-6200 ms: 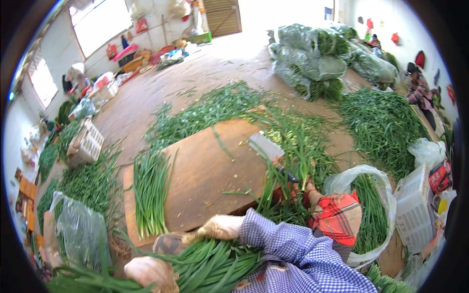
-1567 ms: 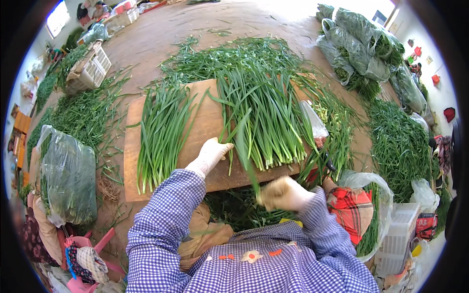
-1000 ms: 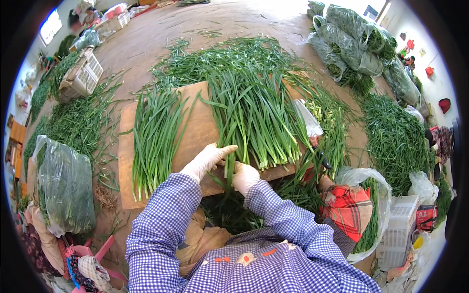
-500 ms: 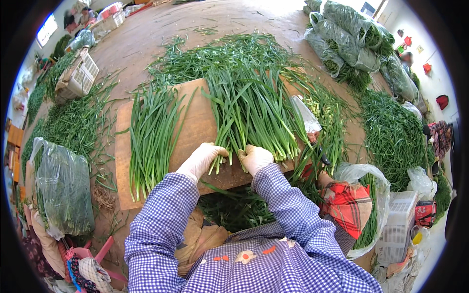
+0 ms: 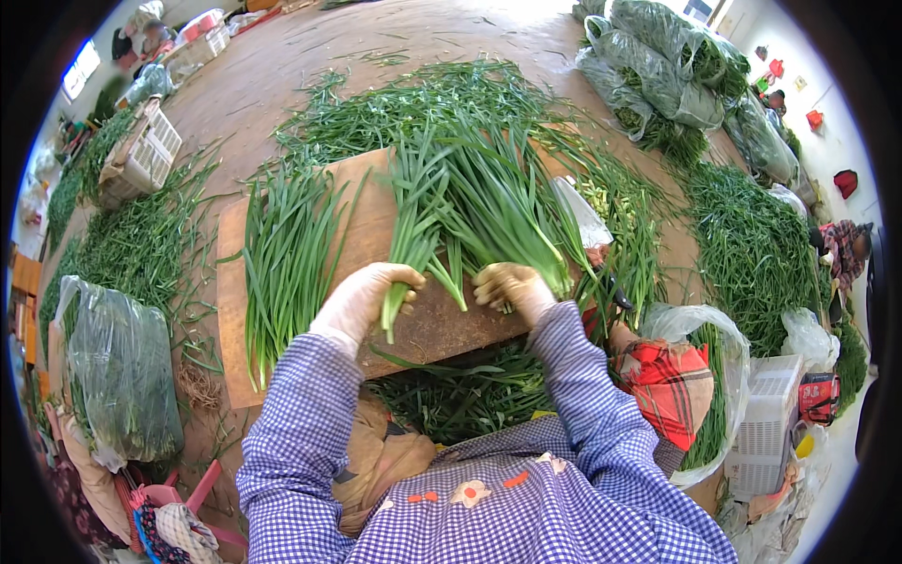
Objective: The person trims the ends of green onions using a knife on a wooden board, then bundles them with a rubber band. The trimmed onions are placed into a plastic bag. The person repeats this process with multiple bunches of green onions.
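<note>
Here, we are looking down past two checked sleeves (image 5: 299,428) at a wooden desk (image 5: 371,202) covered partly in long green stalks. The left hand (image 5: 359,299) is clamping a small bunch (image 5: 411,246) low down, with its pale ends poking out below the fingers and its leaves reaching away over the desk. The right hand (image 5: 519,286), well apart from the left, is curling at the lower ends of a larger bunch (image 5: 503,221); we are not able to tell (the fingers are mostly hiding their own grip) whether it is pinching any stalks.

For handling these well, we are judging that a low, light hold is serving best: keeping the pale ends level and the leaves running one way, since long leaves are probably tangling easily and tender stalks bruising under a hard squeeze.

As for looks, the stalks are showing slim and flat-leaved, deep green along the leaves and paling toward the near ends. A separate bunch (image 5: 287,273) is lying at the desk's left side, fairly straight. Beyond the far edge, loose greens (image 5: 404,108) are spreading thickly, and a broad metal blade (image 5: 583,218) is resting near the right side.
</note>
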Available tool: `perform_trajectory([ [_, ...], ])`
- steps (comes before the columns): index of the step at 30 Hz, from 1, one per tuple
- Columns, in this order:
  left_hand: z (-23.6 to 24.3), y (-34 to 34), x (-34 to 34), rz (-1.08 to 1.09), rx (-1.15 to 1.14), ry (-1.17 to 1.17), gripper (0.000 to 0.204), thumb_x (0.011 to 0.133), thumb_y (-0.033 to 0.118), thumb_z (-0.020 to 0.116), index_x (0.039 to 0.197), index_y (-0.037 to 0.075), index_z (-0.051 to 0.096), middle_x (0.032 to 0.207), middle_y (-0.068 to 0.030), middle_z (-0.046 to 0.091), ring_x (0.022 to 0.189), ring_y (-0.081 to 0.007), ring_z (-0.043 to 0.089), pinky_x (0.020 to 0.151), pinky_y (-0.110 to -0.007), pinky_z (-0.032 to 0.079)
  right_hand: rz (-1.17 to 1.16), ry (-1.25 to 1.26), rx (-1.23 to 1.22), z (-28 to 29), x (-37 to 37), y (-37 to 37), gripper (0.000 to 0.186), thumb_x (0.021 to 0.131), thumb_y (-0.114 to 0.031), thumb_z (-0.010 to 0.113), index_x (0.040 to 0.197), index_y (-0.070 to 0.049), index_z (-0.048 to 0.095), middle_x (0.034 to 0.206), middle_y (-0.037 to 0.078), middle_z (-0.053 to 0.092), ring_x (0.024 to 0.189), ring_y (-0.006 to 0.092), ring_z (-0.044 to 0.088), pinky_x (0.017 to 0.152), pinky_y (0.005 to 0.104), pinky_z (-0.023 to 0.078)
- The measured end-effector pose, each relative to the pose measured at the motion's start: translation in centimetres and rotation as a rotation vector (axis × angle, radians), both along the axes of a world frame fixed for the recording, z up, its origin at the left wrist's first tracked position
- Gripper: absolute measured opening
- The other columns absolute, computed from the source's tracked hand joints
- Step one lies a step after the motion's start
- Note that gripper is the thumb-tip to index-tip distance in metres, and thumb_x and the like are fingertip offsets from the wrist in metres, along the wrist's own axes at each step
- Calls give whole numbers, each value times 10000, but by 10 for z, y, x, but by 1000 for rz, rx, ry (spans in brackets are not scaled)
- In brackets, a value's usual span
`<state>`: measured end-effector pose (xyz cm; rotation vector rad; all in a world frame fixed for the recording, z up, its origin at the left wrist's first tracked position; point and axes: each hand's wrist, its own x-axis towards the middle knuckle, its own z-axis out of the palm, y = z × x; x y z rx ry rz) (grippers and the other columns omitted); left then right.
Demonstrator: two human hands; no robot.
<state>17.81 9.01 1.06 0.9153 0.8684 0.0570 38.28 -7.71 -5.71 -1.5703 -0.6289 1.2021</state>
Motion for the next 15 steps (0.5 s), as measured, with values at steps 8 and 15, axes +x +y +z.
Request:
perform_trajectory([
  [8, 18, 9, -35, 52, 33, 27, 133, 774, 109, 667, 841, -4, 647, 664, -53, 627, 528, -140, 589, 509, -255, 509, -118, -48, -234, 19, -6, -5, 424, 942, -453, 528, 865, -54, 651, 662, 44, 660, 526, 97, 608, 447, 225, 435],
  [15, -21, -11, -21, 81, -35, 3, 191, 797, 144, 689, 903, -8, 641, 740, -72, 654, 595, -168, 629, 554, -312, 556, 28, 285, -106, 1, -102, 19, 337, 959, -357, 530, 896, -41, 628, 644, 45, 646, 526, 124, 626, 462, 216, 465],
])
